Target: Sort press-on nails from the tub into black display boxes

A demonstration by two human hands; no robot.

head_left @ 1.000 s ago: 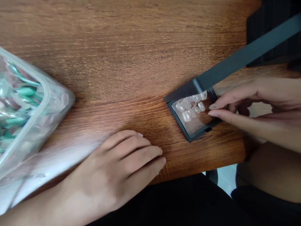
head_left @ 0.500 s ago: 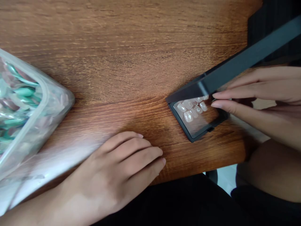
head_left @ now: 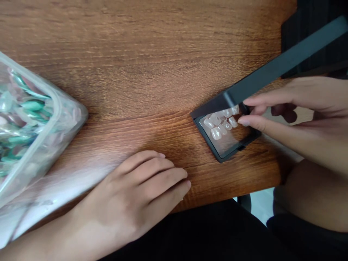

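My left hand point(head_left: 144, 195) lies palm down on the wooden table, fingers stretched out and holding nothing. To its right a slim black case point(head_left: 221, 157) stands with its dark lid point(head_left: 261, 79) raised. Several pale, glossy press-on nails point(head_left: 216, 133), some with small white motifs, lie in rows on the clear panel inside. My right hand point(head_left: 288, 112) reaches in from the right. Its thumb and index fingertips are apart beside the nearest nails, under the lid. I see nothing held between them; the other fingers are curled behind and partly hidden.
On the left stands a translucent plastic tub point(head_left: 63, 108) full of green, pink and clear pieces in wrapping. A white sheet point(head_left: 51, 195) lies below it. Black objects point(head_left: 307, 43) are at the upper right. The table's near edge runs along the wearer's lap.
My right thumb and index finger have spread from nearly touching to apart. The view has shifted slightly; my left hand has stayed in place.
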